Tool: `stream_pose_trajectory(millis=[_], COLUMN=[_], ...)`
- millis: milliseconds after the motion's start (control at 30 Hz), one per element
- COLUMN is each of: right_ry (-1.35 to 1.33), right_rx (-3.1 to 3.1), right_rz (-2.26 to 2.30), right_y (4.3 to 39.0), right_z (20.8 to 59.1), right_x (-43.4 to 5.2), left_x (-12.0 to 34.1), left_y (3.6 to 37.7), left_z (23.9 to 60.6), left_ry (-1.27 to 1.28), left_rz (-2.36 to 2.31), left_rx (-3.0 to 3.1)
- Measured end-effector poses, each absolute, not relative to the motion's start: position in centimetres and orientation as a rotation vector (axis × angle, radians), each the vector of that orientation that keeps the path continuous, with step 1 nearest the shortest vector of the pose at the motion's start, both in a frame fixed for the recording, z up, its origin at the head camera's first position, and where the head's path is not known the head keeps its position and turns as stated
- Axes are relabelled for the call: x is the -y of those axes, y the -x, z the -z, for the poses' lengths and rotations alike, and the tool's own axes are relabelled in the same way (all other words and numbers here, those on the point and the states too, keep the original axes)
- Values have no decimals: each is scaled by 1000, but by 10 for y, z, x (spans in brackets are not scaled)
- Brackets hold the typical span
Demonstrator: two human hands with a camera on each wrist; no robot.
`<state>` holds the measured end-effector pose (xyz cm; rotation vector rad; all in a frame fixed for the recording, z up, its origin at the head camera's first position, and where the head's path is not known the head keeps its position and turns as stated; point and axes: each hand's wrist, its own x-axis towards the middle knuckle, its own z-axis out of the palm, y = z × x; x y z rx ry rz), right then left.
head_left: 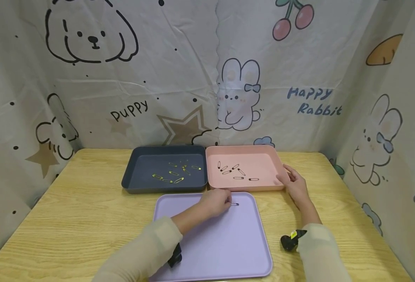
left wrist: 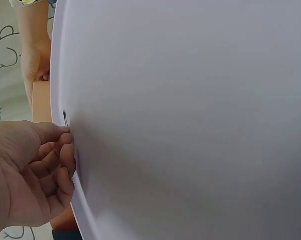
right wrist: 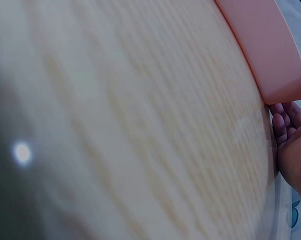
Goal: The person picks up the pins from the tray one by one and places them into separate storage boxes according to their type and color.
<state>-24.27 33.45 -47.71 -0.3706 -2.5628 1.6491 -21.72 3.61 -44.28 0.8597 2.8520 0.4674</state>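
Right now we see the left hand (head_left: pixel 215 202) lying over the far part of the lilac tray (head_left: pixel 228 250), its fingers (left wrist: pixel 66 150) curled and drawn together, the tips meeting one end of a small dark safety pin (head_left: pixel 235 204) that lies on the tray close to its far edge; in the left wrist view the pin (left wrist: pixel 65 118) pokes out just past the fingertips, and we cannot tell whether they truly pinch it or only touch it. We find the right hand (head_left: pixel 295 185) at the near right corner of the pink tray (head_left: pixel 264 150), fingers bent loosely against its wall; the right wrist view shows those fingers (right wrist: pixel 283 122) curled just beside the tray's corner (right wrist: pixel 270 60), above the wooden table (right wrist: pixel 140 125). Inside the pink tray we count several dark safety pins (head_left: pixel 233 171) scattered across the floor. To its left, touching it side by side, stands a dark grey tray (head_left: pixel 137 164) holding a scatter of gold safety pins (head_left: pixel 175 173). Both of these sit on the far side of the lilac tray, near its far edge. Behind the table hangs a pale cartoon curtain (head_left: pixel 130 78) printed with puppies and rabbits. Pale sleeves (head_left: pixel 151 246) cover both forearms.
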Motion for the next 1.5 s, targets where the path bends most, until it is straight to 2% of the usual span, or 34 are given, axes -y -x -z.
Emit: stream_pose_trajectory(millis=[300,500,900,1500], right_ry=[363,378,358,398], right_rx=[2562,2593,2609,2566], right_rz=[-1649,-1625,-1602,-1648], right_y=[243,244,246,245], right_z=[477,475,470,476], right_x=[-334,-334,-333,-334], left_x=[-37,-30,-7,-2], left_y=[219,222,245,280], left_z=[442,440,409,406], left_ry=[-761,-801,-719,-620], left_rz=[-534,-564,-690,-896], left_rx=[-2737,-2683,-2669,-2660])
